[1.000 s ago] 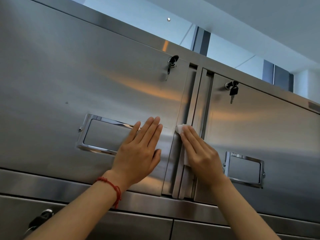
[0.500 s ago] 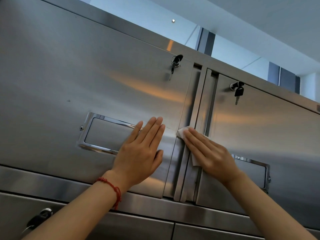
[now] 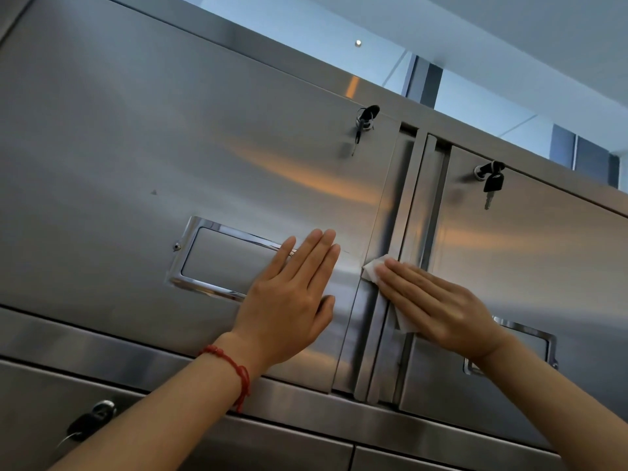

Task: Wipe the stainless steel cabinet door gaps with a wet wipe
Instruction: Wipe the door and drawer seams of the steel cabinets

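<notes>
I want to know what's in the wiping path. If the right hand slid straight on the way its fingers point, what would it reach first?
The right hand points up-left across the gap, so it would probably meet the left door first, just above the left hand's fingertips.

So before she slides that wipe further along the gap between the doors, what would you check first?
1. Wet wipe sits on the gap: ok, it lies over the vertical channel between the two doors.
2. Right hand presses the wipe flat: ok.
3. Left hand steadies the left door: ok, palm flat on it.
4. Path upward free: ok, bare channel above.
5. Keys clear of the channel: ok, both hang on door faces.
6. Wipe still moist: cannot tell.
</notes>
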